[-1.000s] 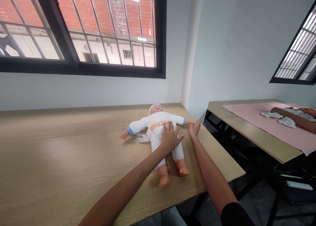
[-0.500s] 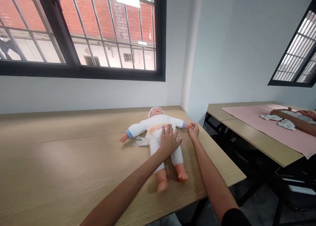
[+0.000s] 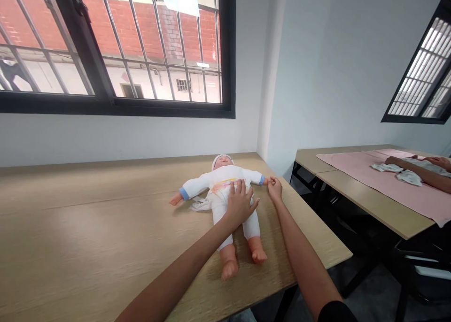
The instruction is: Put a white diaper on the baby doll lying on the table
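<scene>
The doll (image 3: 225,190) is laid face-up on the wooden counter (image 3: 88,237), near its far right corner. The left hand (image 3: 239,203) is kept flat and open on the belly. The right hand (image 3: 275,188), loosely spread a second ago, is now pinched shut on the doll's wrist; the arm appears secured for handling.

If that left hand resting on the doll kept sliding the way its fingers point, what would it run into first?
The left hand points up the doll: its fingers would cross the doll's chest and probably meet the chin and head first, then the wall.
</scene>
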The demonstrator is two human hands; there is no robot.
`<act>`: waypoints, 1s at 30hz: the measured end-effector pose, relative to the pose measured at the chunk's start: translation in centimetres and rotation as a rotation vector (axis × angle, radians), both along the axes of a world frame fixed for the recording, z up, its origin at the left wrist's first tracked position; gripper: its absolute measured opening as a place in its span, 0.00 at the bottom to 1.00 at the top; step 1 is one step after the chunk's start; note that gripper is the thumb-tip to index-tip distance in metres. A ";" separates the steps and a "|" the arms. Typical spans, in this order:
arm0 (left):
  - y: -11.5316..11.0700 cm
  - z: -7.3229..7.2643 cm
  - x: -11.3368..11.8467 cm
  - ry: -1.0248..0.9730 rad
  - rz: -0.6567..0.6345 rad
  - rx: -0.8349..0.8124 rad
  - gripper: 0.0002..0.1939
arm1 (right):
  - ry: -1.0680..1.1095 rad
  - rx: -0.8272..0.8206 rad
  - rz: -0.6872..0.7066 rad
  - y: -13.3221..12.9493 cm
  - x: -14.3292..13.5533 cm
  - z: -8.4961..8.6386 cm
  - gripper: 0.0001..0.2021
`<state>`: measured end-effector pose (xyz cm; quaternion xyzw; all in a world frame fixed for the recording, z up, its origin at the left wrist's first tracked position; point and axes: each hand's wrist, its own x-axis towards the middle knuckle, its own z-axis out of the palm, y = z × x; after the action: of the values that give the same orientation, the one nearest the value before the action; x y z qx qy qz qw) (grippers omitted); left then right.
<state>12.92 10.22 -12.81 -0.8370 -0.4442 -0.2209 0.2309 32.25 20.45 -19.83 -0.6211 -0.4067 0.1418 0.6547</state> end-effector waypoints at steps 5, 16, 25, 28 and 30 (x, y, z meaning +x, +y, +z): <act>0.0 0.0 0.0 0.017 0.009 0.003 0.25 | -0.055 0.008 0.032 -0.1 -0.4 0.3 0.15; -0.1 0.0 0.0 0.005 -0.004 0.005 0.24 | -0.142 -0.022 0.013 -0.7 -1.4 0.6 0.22; -0.2 0.2 0.0 0.044 0.002 0.007 0.24 | -0.204 -0.087 -0.011 -0.4 -1.9 0.3 0.23; -0.2 0.2 0.0 0.053 -0.012 -0.002 0.23 | -0.254 -0.073 -0.025 -0.2 -1.8 0.0 0.22; -0.2 0.2 0.0 0.052 -0.025 0.001 0.23 | -0.280 -0.060 -0.035 -0.1 -1.8 -0.1 0.22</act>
<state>12.92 10.02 -12.66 -0.8479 -0.4274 -0.2020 0.2399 30.46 20.33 -19.92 -0.6612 -0.4787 0.0545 0.5751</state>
